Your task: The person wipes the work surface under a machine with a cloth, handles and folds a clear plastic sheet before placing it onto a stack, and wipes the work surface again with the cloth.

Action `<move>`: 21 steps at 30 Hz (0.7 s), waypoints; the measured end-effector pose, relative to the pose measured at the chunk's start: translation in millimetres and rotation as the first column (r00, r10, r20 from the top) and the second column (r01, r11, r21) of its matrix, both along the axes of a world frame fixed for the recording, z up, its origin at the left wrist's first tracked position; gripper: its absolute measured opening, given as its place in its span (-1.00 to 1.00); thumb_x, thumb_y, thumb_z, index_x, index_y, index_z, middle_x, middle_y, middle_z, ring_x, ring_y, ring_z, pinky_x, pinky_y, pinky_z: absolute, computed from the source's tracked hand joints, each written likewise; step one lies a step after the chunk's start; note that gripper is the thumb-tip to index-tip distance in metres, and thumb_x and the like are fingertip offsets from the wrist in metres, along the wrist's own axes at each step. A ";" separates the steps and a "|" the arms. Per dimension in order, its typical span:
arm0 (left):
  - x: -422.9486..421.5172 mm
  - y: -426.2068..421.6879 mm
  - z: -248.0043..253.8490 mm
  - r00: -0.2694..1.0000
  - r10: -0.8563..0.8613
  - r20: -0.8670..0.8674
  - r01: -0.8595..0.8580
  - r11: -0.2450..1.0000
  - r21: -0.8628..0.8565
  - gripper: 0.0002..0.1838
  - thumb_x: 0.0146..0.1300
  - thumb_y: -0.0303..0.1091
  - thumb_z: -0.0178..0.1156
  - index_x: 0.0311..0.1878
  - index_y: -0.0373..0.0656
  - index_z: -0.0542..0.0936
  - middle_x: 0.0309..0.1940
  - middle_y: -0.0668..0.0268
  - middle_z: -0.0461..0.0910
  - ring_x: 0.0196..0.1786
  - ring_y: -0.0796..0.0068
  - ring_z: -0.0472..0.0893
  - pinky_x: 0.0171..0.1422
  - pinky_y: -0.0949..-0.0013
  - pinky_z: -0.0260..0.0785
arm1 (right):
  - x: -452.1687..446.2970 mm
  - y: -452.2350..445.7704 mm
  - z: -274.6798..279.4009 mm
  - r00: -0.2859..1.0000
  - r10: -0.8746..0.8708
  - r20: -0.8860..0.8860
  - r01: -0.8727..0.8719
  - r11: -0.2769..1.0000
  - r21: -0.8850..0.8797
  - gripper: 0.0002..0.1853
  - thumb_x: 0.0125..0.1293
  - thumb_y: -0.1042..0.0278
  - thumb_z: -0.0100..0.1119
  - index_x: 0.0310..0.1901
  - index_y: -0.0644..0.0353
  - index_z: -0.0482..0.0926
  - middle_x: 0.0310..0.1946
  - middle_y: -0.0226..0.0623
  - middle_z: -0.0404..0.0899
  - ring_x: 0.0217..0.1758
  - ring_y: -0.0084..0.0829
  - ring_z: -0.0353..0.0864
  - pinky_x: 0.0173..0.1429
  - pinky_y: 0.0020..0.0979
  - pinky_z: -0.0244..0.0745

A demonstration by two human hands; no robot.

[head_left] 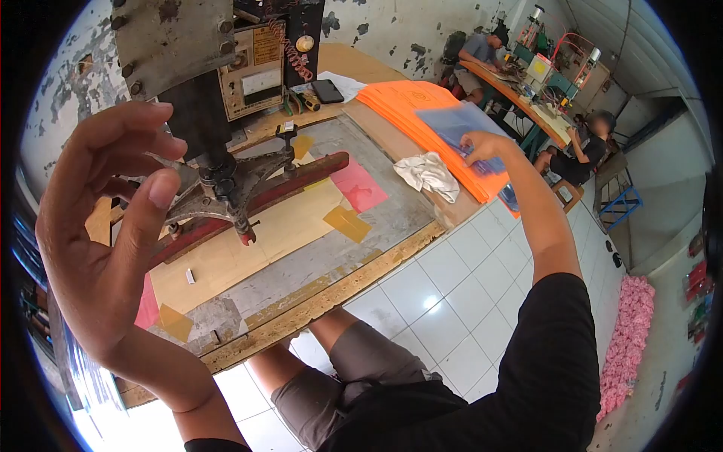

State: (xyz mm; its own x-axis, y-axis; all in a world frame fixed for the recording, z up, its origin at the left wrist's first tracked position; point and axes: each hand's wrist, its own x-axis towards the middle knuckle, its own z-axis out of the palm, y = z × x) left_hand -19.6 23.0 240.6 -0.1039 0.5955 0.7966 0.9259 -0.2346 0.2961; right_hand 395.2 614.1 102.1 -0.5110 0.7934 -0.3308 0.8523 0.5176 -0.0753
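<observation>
My left hand (105, 233) is raised close to the camera at the left, in front of the press. Its fingers are curved, with a gap between them and the thumb, and nothing is in it. My right hand (488, 145) reaches over the clear bluish plastic sheets (450, 120), fingers bent and apart; whether they touch the top sheet is hard to tell. Those sheets lie on a stack of orange sheets (392, 96). Beneath the press head (218, 184), a long red-brown bar (301, 172) rests across a tan board (248, 245) on the metal bed.
A white cloth (427, 175) lies beside the orange stack. Behind the bed are a phone (327, 91) and a control box (252, 71). Pink (359, 187) and amber pieces (347, 224) lie on the bed. Two people work at a far bench (520, 98). A pink bundle (626, 339) stands right.
</observation>
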 end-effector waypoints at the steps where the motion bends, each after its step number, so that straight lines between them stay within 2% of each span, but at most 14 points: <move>1: -0.2 -0.3 0.1 1.000 -0.003 0.003 0.003 1.000 -0.001 -0.63 0.50 -0.33 0.38 0.30 -0.21 0.70 -0.04 0.22 0.82 -0.02 0.45 0.78 0.23 0.30 0.63 | 1.8 6.0 -1.7 1.000 -0.002 -0.001 0.002 1.000 -0.020 -0.06 0.11 0.10 0.76 0.48 0.25 0.50 0.46 -0.02 0.55 0.37 -0.08 0.67 0.30 -0.09 0.73; 4: -0.2 -0.3 0.4 1.000 -0.012 0.019 0.012 1.000 -0.005 -0.63 0.51 -0.33 0.37 0.31 -0.20 0.69 -0.04 0.22 0.81 -0.03 0.45 0.78 0.23 0.30 0.64 | 5.1 15.3 -4.5 0.999 0.053 0.011 -0.054 0.998 0.014 -0.06 0.13 0.13 0.72 0.51 0.22 0.46 0.49 -0.02 0.50 0.36 -0.07 0.67 0.22 -0.10 0.79; 7: -1.0 0.2 0.0 1.000 -0.015 0.026 0.015 1.000 -0.009 -0.62 0.51 -0.34 0.37 0.32 -0.19 0.69 -0.03 0.23 0.81 -0.02 0.45 0.78 0.24 0.28 0.64 | -5.0 -8.1 1.6 0.996 -0.081 -0.031 0.081 0.997 -0.007 -0.09 0.10 0.18 0.70 0.49 0.23 0.50 0.44 -0.02 0.57 0.37 -0.10 0.67 0.21 -0.12 0.77; 10: -3.6 1.0 -1.5 1.000 -0.012 0.015 0.012 1.000 -0.015 -0.62 0.52 -0.33 0.37 0.33 -0.18 0.69 -0.02 0.24 0.81 -0.01 0.45 0.78 0.26 0.27 0.65 | -10.1 -34.7 16.0 0.989 -0.126 -0.081 0.122 0.991 -0.050 -0.21 0.10 0.18 0.64 0.37 0.27 0.59 0.37 0.07 0.65 0.44 -0.04 0.63 0.50 -0.15 0.54; 14: -2.9 -1.2 -0.8 0.999 0.008 0.032 -0.007 1.000 -0.028 -0.62 0.53 -0.32 0.37 0.34 -0.16 0.69 0.00 0.25 0.81 0.00 0.46 0.78 0.27 0.29 0.65 | -6.2 -12.3 5.3 1.000 0.005 0.000 -0.005 0.999 0.032 -0.18 0.13 0.17 0.64 0.42 0.25 0.54 0.44 0.06 0.58 0.41 -0.03 0.64 0.39 -0.10 0.64; 16: -2.7 -1.3 -0.8 1.000 0.021 0.021 -0.020 0.999 -0.032 -0.62 0.53 -0.32 0.37 0.34 -0.16 0.69 0.00 0.26 0.81 0.00 0.47 0.78 0.27 0.30 0.64 | -11.6 -17.5 5.7 1.000 0.002 0.023 -0.003 0.999 0.033 -0.17 0.13 0.16 0.65 0.43 0.25 0.53 0.44 0.05 0.57 0.40 -0.03 0.64 0.36 -0.10 0.66; 19: -2.7 -0.5 -1.4 0.999 0.029 0.014 -0.028 0.999 -0.034 -0.62 0.53 -0.30 0.37 0.34 -0.14 0.69 0.00 0.27 0.81 0.00 0.47 0.78 0.27 0.31 0.64 | -17.7 -45.7 20.8 0.989 -0.136 -0.051 0.133 0.989 -0.057 -0.17 0.09 0.17 0.65 0.41 0.26 0.56 0.39 0.04 0.62 0.38 -0.05 0.67 0.38 -0.15 0.64; 21: -2.3 0.7 -2.6 0.999 0.019 0.028 -0.019 0.999 -0.028 -0.61 0.52 -0.28 0.38 0.34 -0.13 0.69 0.00 0.28 0.81 -0.01 0.47 0.78 0.27 0.31 0.64 | -15.5 -47.0 20.9 0.989 -0.137 -0.060 0.134 0.990 -0.049 -0.18 0.08 0.17 0.64 0.40 0.26 0.57 0.34 0.04 0.67 0.37 -0.05 0.68 0.43 -0.17 0.60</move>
